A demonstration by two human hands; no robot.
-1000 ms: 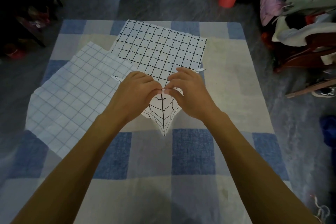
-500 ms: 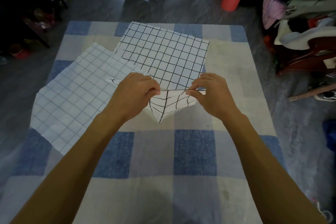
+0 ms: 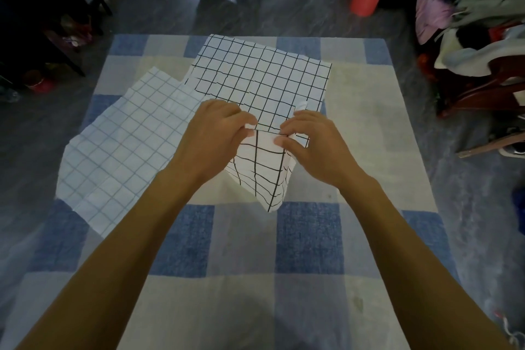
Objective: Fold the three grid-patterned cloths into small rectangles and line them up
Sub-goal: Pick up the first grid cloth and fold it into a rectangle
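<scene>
A black-grid cloth [image 3: 260, 170] hangs in a point between the left hand [image 3: 211, 138] and right hand [image 3: 314, 142], both pinching its top edge, with a flat black-grid cloth [image 3: 258, 74] beyond them and a blue-grid cloth [image 3: 127, 148] left of the left hand, on a checked blanket [image 3: 306, 239].

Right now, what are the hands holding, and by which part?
Both hands, left hand and right hand, pinch the top edge of a black-grid cloth, which hangs below them in a point.
</scene>
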